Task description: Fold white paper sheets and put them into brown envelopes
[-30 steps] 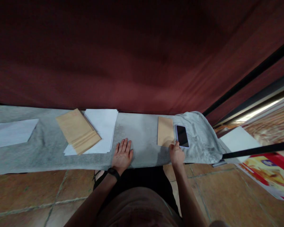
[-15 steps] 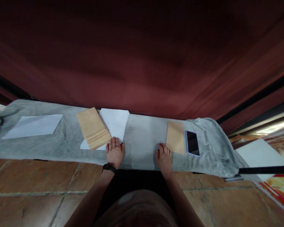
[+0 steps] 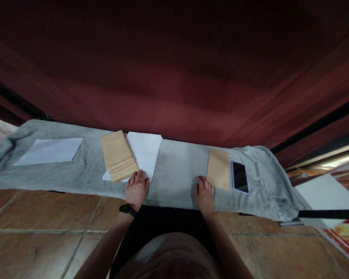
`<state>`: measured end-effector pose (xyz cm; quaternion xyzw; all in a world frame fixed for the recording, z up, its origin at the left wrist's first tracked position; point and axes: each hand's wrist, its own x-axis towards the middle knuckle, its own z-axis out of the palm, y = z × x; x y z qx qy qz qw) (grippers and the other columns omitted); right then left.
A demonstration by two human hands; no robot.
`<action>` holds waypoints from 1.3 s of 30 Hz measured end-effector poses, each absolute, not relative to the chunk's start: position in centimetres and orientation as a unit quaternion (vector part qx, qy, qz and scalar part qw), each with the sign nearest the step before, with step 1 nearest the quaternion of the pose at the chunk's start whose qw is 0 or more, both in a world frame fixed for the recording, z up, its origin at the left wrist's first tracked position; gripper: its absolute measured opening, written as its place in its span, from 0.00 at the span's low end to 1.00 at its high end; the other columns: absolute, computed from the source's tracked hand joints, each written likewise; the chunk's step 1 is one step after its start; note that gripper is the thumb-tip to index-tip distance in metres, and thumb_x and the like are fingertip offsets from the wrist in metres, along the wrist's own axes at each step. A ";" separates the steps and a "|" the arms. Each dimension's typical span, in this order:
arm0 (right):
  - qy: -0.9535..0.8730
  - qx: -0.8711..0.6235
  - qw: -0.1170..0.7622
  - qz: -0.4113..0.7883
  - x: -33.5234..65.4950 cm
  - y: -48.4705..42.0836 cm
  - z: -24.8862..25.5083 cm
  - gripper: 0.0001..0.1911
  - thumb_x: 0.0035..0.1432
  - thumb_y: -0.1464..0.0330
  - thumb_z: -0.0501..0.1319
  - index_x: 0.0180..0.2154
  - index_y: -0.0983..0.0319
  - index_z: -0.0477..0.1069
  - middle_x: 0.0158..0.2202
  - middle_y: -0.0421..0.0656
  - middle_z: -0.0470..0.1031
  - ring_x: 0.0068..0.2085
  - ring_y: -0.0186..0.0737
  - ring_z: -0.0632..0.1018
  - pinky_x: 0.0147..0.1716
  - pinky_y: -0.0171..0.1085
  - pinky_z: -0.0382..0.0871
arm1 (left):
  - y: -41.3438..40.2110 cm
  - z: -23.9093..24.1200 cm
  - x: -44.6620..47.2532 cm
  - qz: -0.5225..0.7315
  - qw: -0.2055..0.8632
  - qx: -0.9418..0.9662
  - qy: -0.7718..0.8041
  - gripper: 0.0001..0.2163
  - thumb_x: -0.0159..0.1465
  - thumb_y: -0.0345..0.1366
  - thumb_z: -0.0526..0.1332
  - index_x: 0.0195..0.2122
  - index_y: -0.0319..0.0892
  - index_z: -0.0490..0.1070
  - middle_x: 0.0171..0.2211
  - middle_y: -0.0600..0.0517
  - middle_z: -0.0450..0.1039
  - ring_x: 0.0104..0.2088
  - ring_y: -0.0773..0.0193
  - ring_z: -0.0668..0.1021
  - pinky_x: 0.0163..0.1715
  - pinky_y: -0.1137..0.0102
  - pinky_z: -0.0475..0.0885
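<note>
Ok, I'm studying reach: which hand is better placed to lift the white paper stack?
Probably the left hand, at the near edge of the white paper stack; the right hand is beside the lone brown paper.

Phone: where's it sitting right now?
In the head view, the phone lies on the gray cloth, right of centre, just to the right of the lone brown paper piece.

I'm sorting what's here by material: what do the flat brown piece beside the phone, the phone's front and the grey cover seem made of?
Flat brown piece: matte, probably kraft paper, judging by its tan colour and straight edges.
Phone: smooth, likely glass-fronted, from its even dark face, though plastic is possible.
Grey cover: soft, dull fabric, perhaps plush, from its wrinkles and patchy nap.
</note>
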<state>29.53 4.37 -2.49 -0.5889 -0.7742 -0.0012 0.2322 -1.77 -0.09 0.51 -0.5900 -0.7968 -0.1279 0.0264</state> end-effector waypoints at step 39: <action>-0.439 -0.530 0.432 0.583 22.2 8.5 0.7 0.17 0.46 0.54 0.65 0.32 0.59 0.74 0.29 0.40 0.79 0.30 0.40 0.77 0.30 0.35 0.70 | -1.9 2.7 9.5 -0.250 0.041 -0.808 -0.532 0.19 0.70 0.35 0.57 0.63 0.43 0.66 0.60 0.46 0.73 0.58 0.54 0.75 0.59 0.57 0.68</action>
